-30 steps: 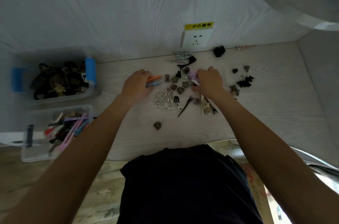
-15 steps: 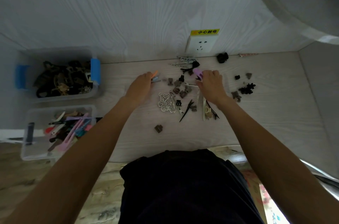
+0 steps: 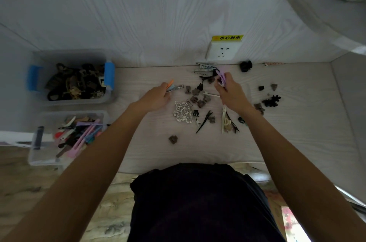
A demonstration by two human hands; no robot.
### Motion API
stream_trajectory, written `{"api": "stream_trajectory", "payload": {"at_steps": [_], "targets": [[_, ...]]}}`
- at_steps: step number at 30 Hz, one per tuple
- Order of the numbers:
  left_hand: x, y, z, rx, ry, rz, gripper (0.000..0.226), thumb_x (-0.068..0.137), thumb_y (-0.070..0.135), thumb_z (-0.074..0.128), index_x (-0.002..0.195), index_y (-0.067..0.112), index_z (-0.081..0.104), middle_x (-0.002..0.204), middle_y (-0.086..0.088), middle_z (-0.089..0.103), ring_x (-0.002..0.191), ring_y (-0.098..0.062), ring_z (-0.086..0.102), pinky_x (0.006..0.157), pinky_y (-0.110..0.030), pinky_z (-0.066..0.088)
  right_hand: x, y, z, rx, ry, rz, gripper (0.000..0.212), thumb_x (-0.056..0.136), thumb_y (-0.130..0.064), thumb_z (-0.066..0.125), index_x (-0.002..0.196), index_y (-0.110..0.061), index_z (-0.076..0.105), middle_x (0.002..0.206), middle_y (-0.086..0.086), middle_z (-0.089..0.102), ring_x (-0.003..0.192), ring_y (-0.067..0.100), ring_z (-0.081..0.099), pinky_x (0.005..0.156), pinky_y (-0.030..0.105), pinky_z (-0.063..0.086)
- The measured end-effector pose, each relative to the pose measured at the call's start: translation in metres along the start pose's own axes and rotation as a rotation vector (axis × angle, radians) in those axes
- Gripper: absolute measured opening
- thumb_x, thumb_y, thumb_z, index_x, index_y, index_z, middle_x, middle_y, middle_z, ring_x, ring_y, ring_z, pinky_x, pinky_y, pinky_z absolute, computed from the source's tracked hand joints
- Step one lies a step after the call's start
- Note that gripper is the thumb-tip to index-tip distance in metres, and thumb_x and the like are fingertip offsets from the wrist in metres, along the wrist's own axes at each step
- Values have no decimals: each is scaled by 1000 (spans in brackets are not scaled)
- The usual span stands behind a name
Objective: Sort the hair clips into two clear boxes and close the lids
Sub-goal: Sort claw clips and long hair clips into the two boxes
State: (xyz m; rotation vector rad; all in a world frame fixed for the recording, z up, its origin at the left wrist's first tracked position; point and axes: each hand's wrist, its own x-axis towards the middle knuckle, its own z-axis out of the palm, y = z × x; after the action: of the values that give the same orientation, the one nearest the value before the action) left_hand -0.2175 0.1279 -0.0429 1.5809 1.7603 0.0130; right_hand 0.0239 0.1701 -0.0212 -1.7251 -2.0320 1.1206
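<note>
- Two hands were out over the pale wooden table (image 3: 297,142), with the wall socket (image 3: 222,51) as the landmark behind them.
- Left hand (image 3: 156,98), below and left of the socket, had its fingers curled round a small bunch of slim clips (image 3: 172,87); an orange tip and a blue-grey, metal-ended one stuck out past the fingers.
- Right hand (image 3: 230,93), just below the socket, pinched a lilac clip (image 3: 221,77) that pointed up toward the socket.
- Loose hair clips (image 3: 200,101) lay scattered on the table below the socket, between and around the two hands: small brown claw clips, black slim clips, and a silver filigree clip (image 3: 183,111) beside the left wrist.
- One brown claw clip (image 3: 172,139) sat apart, farther below the socket than the rest.
- More black and brown pieces (image 3: 271,101) lay below and right of the socket, past the right hand.
- Far left of the socket, an open clear box with blue latches (image 3: 69,101) held dark and brown claw clips.
- Below that box, also far left of the socket, a second clear box (image 3: 41,159) held long slim clips in pink, lilac, white and black; it was open too.
</note>
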Motion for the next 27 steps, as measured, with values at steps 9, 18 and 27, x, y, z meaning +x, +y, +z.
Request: {"api": "stream_trajectory", "payload": {"at_steps": [9, 18, 27], "targets": [[-11, 2, 14, -16, 60, -66, 45, 96, 42, 42, 119, 3, 40, 93, -7, 55, 77, -22, 51, 66, -30, 36, -1, -20, 30, -97, -153, -2, 28, 95, -25, 48, 111, -4, 42, 83, 10, 54, 59, 18, 46, 53, 29, 36], [-51, 6, 0, -69, 169, 28, 32, 100, 24, 32, 125, 4, 38, 78, -6, 53, 68, -24, 53, 58, -36, 38, -24, -37, 33, 0, -176, 28, 26, 95, -32, 48, 103, -9, 39, 74, 0, 48, 63, 18, 46, 53, 29, 33], [-193, -92, -48, -205, 398, 145, 44, 92, 33, 41, 131, 15, 48, 106, -1, 63, 97, -20, 61, 79, -24, 40, -57, -120, 90, 407, -390, 59, 17, 99, -33, 37, 111, -21, 39, 78, 1, 55, 53, 6, 49, 44, 15, 38]]}}
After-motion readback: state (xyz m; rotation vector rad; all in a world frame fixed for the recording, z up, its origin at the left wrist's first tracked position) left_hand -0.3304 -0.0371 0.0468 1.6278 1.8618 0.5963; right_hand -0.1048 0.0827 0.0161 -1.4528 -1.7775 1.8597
